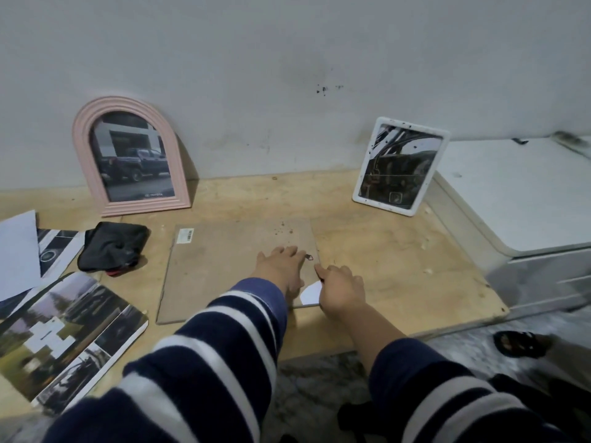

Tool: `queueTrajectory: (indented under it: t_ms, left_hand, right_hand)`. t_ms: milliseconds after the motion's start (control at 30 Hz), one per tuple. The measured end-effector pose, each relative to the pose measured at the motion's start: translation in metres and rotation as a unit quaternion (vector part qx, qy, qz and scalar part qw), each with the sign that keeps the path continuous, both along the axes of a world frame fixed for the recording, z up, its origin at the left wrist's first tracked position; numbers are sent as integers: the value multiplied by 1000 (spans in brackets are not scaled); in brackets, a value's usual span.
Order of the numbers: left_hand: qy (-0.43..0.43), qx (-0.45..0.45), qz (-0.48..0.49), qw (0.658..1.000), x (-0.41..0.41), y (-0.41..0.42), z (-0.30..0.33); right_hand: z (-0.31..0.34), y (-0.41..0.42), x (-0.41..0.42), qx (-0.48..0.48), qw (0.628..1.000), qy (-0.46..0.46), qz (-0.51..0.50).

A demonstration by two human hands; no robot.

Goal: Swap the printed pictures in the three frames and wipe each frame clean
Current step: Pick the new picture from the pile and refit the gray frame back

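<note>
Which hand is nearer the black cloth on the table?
Left. The left hand lies flat on the frame backing, to the right of the black cloth with bare board between them. The right hand sits farther right, at the backing's right edge.

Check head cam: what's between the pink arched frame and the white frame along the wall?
Nothing stands between pink arched frame and white frame: bare wooden tabletop in the head view.

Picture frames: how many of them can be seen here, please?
3. The pink arched frame leans on the wall at the left, the white rectangular frame leans on the wall at the right, and the third frame lies face down under both hands.
</note>
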State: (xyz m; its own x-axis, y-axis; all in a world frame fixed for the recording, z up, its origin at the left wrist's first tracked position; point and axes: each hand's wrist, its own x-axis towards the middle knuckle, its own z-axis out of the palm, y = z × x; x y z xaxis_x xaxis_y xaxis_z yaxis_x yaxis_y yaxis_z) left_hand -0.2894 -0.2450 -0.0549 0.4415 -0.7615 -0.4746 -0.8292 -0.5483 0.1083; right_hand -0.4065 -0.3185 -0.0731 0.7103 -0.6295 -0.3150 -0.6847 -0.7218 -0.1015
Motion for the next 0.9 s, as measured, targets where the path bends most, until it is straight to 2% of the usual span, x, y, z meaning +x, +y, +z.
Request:
queueTrajectory:
  t_ms: [133,367,467,567,633,767,900]
  left_hand:
    - [-47,46,-16,998,2,-6,5]
    - [-52,51,-28,997,7,-13,6]
    - [-61,40,-42,997,13,-18,10]
    - [-55,23,-37,998,16,-28,13]
    - [-54,0,-24,998,17,-33,13]
    - [-43,-23,-2,999,24,-38,7]
    - [-38,13,-24,999,31,-40,7]
  right_hand:
    - [2,-7,4,10,1000,5,-3]
    - [11,-19,9,46,999,4,-3]
    - [11,-30,12,119,986,-81,-83]
    - [4,-35,14,208,948,-180,-162]
    - [1,-38,19,238,931,-210,-182]
    - [-3,-46,32,240,931,-214,-173]
    - [-12,-47,38,180,961,-172,-117]
